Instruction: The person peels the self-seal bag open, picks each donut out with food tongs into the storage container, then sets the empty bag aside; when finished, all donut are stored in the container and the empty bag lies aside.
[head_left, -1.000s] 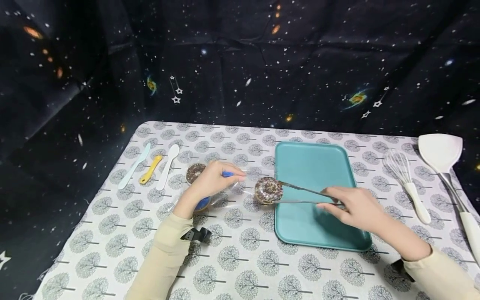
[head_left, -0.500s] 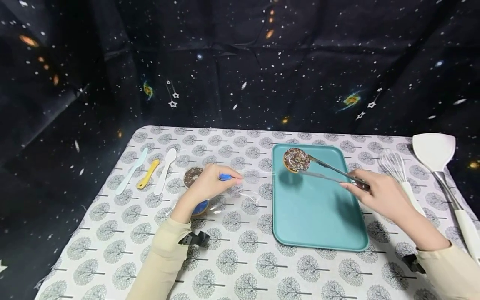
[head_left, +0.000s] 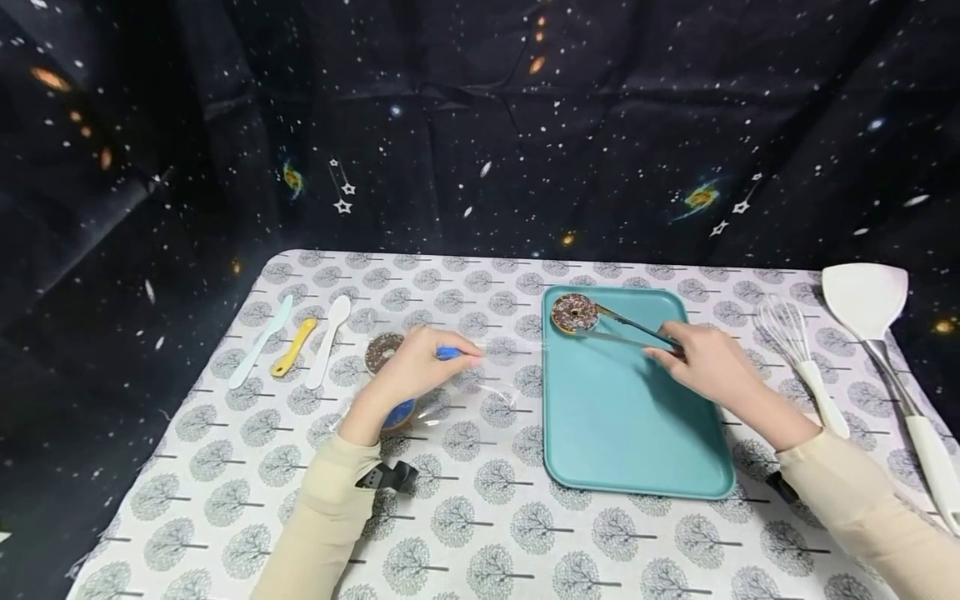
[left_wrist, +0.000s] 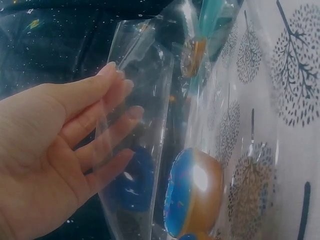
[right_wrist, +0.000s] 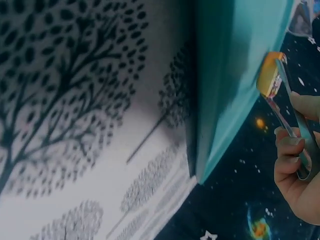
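In the head view, we lose part of the chocolate-frosted donut [head_left: 378, 345] and blue-frosted donut [head_left: 400, 412] behind the left hand [head_left: 422, 360]; the right wrist view's edge crops the right hand [right_wrist: 300, 190].

Sprinkled donut [head_left: 570, 322] between tongs [head_left: 636, 325]

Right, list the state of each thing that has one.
Left hand, pinching the bag
Right hand, gripping the tongs
Tongs, pinched on the sprinkled donut
Sprinkled donut, at the far left of the tray, contact unclear
Bag, edge held up
Tray, flat on the cloth
Brown donut, partly hidden
Blue donut, partly hidden
Knife, lying flat
Yellow tool, lying flat
Spoon, lying flat
Whisk, lying down
Spatula, lying down
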